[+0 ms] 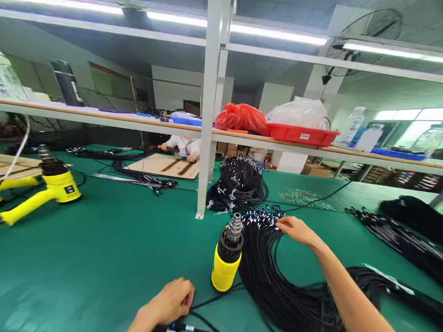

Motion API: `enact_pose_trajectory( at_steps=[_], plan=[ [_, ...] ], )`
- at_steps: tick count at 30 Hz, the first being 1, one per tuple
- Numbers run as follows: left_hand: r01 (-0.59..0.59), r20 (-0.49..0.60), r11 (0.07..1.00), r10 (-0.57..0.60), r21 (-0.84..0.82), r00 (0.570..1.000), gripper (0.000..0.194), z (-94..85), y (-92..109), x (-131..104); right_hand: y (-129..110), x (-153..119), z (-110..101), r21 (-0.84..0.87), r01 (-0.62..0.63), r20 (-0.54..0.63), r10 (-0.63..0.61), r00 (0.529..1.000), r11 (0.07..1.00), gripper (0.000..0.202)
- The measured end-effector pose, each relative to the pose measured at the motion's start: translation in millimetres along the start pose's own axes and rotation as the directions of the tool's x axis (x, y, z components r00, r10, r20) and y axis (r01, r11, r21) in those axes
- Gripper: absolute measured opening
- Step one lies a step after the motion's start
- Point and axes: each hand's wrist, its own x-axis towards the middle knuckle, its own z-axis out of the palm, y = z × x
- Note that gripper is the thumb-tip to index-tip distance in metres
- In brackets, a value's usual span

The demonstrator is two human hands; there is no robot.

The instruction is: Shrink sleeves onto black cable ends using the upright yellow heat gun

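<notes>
My right hand (296,229) reaches to the tip end of a thick bundle of black cables (263,267), its thumb and fingers pinched on a cable end there. The ends carry white and blue tips (261,217). My left hand (175,299) is curled low on the green table, closed on a black cable (202,318) that runs out by its fingers; the grip itself is partly hidden. Just below it, cable ends with a white mark (185,328) show at the picture's bottom edge. Between my hands a yellow heat gun (226,263) stands upright, nozzle up, left of the bundle.
Behind the bundle lies a heap of coiled black cables (238,184) beside a white post (206,138). Another yellow heat gun (57,186) is at left. More cables (398,235) lie at right. Across the table, a co-worker's hands (192,157) are over a wooden board (162,165). A shelf (155,121) spans above.
</notes>
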Motion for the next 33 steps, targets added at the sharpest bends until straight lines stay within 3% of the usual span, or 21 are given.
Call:
enact_pose_trajectory(
  at_steps=[5, 12, 15, 19, 23, 26, 28, 30, 33],
  plan=[
    [-0.054, -0.013, 0.999, 0.054, -0.008, 0.998, 0.035, 0.9, 1, -4, 3, -1, -7, 0.036, 0.000, -0.068, 0.003, 0.998, 0.999, 0.039],
    [-0.073, -0.058, 0.997, 0.074, 0.008, 0.996, 0.018, -6.9, -8, -11, -13, -12, -17, 0.083, 0.055, -0.133, -0.043, 0.990, 0.995, 0.038],
    [-0.034, -0.115, 0.999, 0.038, 0.036, 0.993, 0.012, -32.9, -13, -24, -23, -20, -26, 0.084, 0.068, -0.190, -0.051, 0.981, 0.994, 0.038],
    [0.000, -0.217, 1.000, -0.006, -0.026, 0.976, 0.021, -86.0, -15, -56, -45, -34, -38, 0.111, 0.155, -0.299, -0.116, 0.947, 0.982, 0.036],
    [-0.090, -0.274, 0.994, 0.070, -0.064, 0.959, 0.033, -131.9, 6, -90, -82, -60, -42, 0.180, 0.287, -0.342, -0.213, 0.915, 0.941, 0.028],
    [-0.264, -0.384, 0.963, 0.266, 0.059, 0.884, 0.032, -155.6, 47, -107, -116, -86, -37, 0.186, 0.365, -0.333, -0.291, 0.897, 0.913, 0.022],
    [-0.378, -0.467, 0.911, 0.409, 0.165, 0.784, 0.031, -167.3, 79, -113, -136, -105, -32, 0.186, 0.440, -0.310, -0.373, 0.875, 0.878, 0.019],
    [-0.423, -0.524, 0.870, 0.490, 0.252, 0.696, 0.028, -175.8, 109, -116, -154, -120, -27, 0.184, 0.514, -0.269, -0.459, 0.846, 0.838, 0.018],
    [-0.440, -0.548, 0.833, 0.552, 0.335, 0.629, 0.023, -182.9, 138, -114, -170, -134, -22, 0.217, 0.551, -0.115, -0.540, 0.834, 0.806, 0.017]
  ],
)
